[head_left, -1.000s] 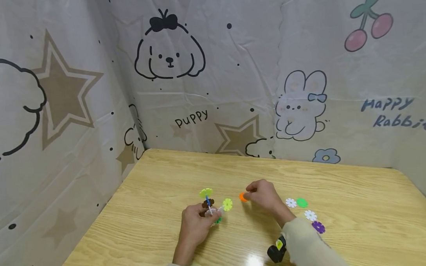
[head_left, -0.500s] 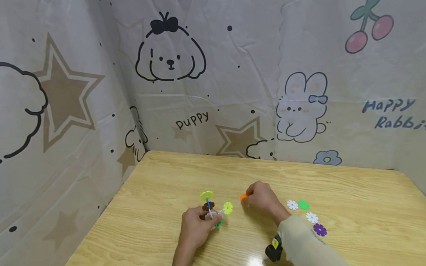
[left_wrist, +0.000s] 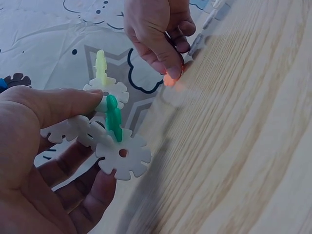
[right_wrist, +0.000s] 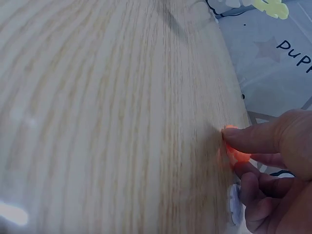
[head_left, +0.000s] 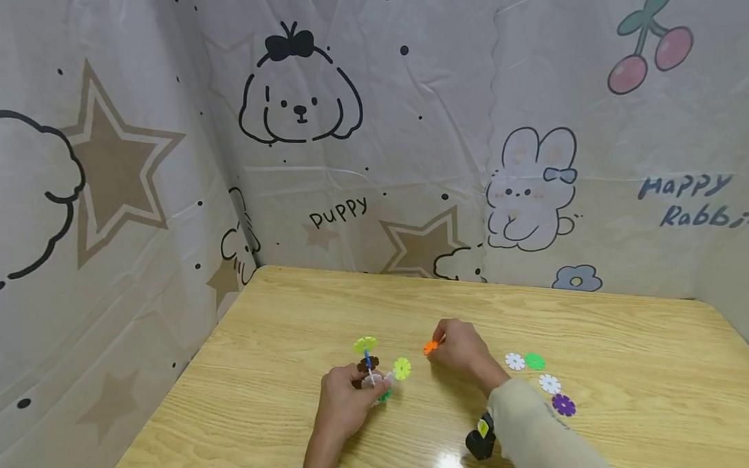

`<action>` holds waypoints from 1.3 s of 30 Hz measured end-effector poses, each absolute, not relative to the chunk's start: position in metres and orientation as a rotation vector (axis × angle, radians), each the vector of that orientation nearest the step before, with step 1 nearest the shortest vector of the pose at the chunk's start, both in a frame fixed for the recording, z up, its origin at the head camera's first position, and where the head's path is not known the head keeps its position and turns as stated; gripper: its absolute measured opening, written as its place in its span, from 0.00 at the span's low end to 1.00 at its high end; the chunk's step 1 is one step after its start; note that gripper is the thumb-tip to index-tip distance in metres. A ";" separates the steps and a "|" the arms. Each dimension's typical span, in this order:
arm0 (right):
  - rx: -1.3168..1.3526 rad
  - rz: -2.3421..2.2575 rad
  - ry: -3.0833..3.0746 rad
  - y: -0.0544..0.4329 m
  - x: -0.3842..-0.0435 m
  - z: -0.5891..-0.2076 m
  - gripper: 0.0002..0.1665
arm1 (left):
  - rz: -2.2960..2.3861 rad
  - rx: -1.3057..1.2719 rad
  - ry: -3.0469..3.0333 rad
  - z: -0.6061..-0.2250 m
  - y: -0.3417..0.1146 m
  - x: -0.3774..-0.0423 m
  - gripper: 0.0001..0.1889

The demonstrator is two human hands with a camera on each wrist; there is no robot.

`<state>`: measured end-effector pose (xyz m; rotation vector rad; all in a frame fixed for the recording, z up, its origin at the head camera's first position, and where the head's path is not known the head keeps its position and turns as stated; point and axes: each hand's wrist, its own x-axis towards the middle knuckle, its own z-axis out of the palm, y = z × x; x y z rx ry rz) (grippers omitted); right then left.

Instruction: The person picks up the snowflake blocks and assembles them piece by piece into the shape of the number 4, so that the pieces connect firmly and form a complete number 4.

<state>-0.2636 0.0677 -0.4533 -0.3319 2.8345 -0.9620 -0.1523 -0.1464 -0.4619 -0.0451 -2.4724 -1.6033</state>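
My left hand (head_left: 343,404) holds a cluster of notched plastic snowflake discs slotted together above the table. In the left wrist view, a white disc (left_wrist: 134,163) carries an upright green disc (left_wrist: 114,122), and a pale yellow disc (left_wrist: 101,66) rises from another white one behind. The head view also shows a brown disc (head_left: 369,363) and a lime disc (head_left: 364,344) on top, joined by a thin blue piece. To the right, my right hand (head_left: 461,344) pinches an orange snowflake disc (head_left: 430,347) between thumb and fingers, close over the tabletop.
Loose discs lie right of my right forearm: a white one (head_left: 514,361), a green one (head_left: 535,361), another white one (head_left: 550,383) and a purple one (head_left: 563,405). A black device (head_left: 481,438) sits at the right wrist. Printed cloth (head_left: 409,157) hangs behind the wooden table (head_left: 278,320).
The orange disc has turned in my right fingers, so its notched edge now shows more. My left hand and its cluster stay nearly still; the head view has shifted slightly.
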 end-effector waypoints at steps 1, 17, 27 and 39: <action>-0.331 -0.973 2.835 0.068 -0.263 -0.453 0.15 | -1.606 -0.043 -2.475 -0.462 -0.146 -0.153 0.11; -0.419 -1.186 2.760 0.077 -0.255 -0.454 0.06 | -1.584 -0.086 -2.506 -0.463 -0.143 -0.152 0.10; -0.426 -1.363 2.655 0.088 -0.246 -0.452 0.04 | -1.593 -0.093 -2.530 -0.463 -0.139 -0.153 0.10; -0.543 -1.572 2.408 0.095 -0.232 -0.440 0.05 | -1.609 -0.134 -2.559 -0.460 -0.134 -0.152 0.10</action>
